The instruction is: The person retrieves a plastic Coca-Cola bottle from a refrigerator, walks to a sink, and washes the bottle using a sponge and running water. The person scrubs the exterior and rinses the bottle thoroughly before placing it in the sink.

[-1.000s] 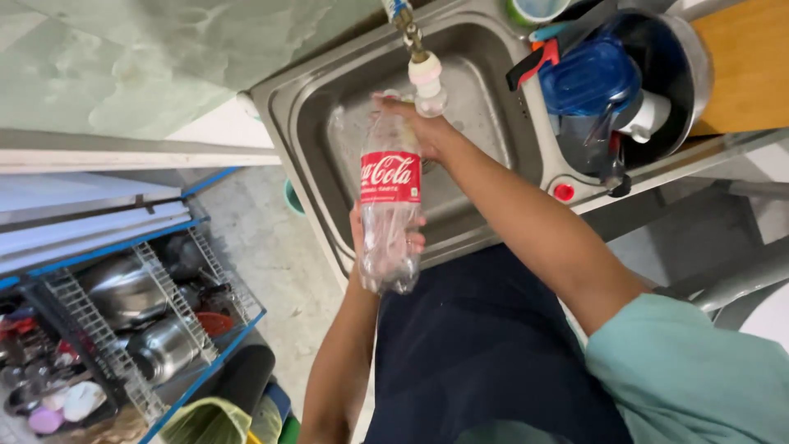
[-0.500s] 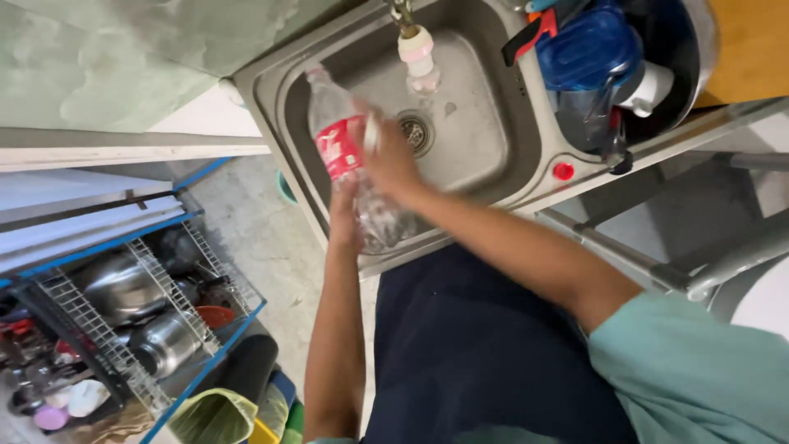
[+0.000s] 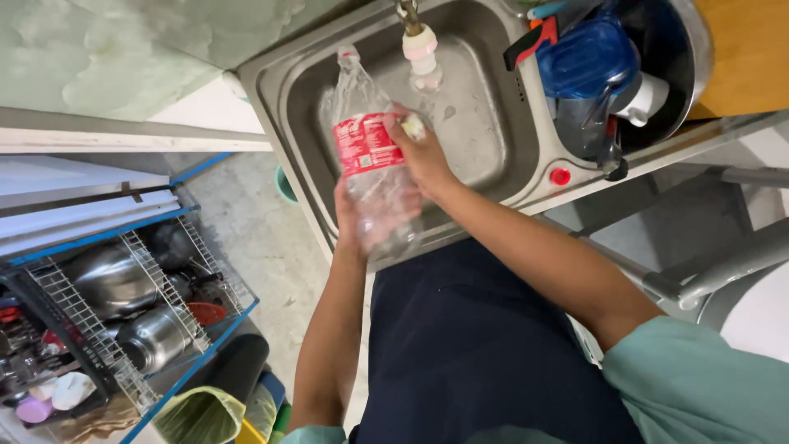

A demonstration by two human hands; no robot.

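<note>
Left hand (image 3: 349, 220) grip cupping clear bottle (image 3: 368, 164) base, right hand (image 3: 423, 156) clasping label, perhaps with sponge.

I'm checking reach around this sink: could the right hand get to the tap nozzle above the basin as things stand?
Probably yes. The right hand sits on the clear plastic bottle just below the white tap nozzle, with only open basin between them. It would have to let go of the bottle, which the left hand also holds.

Light is even and fairly bright over my sink (image 3: 485, 177) at upper centre, with soft glare on its steel wall. My plastic bottle (image 3: 370, 160) shows pale reflections and slight motion blur. The rack (image 3: 123, 304) at lower left sits dimmer, in shadow. Lines bend toward the frame edges.
</note>
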